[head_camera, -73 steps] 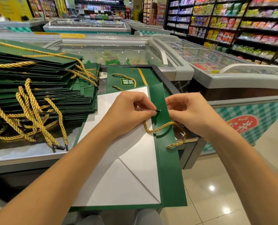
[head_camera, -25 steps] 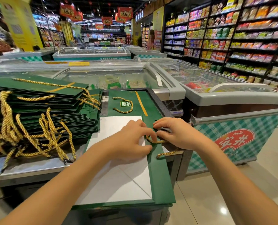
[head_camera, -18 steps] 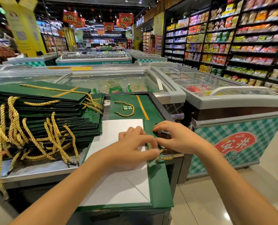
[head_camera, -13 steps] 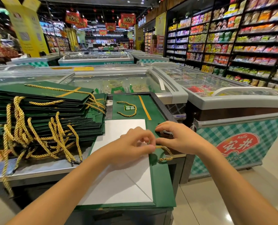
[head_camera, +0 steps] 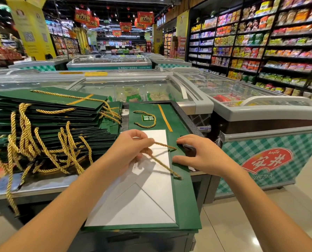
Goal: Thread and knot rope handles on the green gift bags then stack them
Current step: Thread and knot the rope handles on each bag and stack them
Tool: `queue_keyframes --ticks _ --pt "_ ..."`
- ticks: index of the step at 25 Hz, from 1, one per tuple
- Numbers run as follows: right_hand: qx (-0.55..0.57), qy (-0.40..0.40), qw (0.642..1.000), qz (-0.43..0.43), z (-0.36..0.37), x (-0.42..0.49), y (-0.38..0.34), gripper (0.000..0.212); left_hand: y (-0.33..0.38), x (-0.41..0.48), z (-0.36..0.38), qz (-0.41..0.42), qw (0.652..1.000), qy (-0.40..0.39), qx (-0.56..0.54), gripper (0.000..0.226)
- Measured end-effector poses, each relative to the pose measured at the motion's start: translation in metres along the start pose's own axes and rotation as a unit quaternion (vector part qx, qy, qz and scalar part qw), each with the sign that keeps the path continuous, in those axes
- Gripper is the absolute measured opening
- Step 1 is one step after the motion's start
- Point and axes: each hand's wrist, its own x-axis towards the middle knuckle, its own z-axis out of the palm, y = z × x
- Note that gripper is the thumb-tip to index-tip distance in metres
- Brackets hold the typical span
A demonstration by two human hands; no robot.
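Note:
A flat green gift bag (head_camera: 185, 200) lies in front of me, white inner side up, its green top band at the right. A gold rope (head_camera: 163, 163) runs through two holes in that band. My left hand (head_camera: 128, 151) grips both strands of the rope and holds them taut to the left, over the white panel. My right hand (head_camera: 199, 154) rests with straight fingers on the green band between the holes. Under it lies another green bag (head_camera: 151, 113) with its handle fitted. A tall stack of finished green bags (head_camera: 48, 120) sits at the left.
The bags lie on a metal counter (head_camera: 33, 186) with a black-framed edge. Glass-topped freezers (head_camera: 242, 99) stand behind and to the right. Shelves of packaged goods (head_camera: 269, 42) line the right wall. Tiled floor (head_camera: 251, 215) lies at the lower right.
The rope loop that hung at the bag's right edge has been drawn through the holes. My left hand has pulled both strands leftward; my right hand has let go and flattened on the band.

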Motion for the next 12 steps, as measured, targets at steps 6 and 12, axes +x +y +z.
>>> queue_keyframes --ticks 6,12 --pt "0.009 -0.015 1.000 0.016 0.002 0.002 -0.001 0.103 0.000 -0.011 -0.015 0.082 0.938 -0.006 0.338 0.009" --pt "0.010 -0.019 0.999 0.030 0.001 0.003 -0.002 0.103 -0.010 -0.010 -0.031 0.059 0.973 -0.002 0.223 0.016"
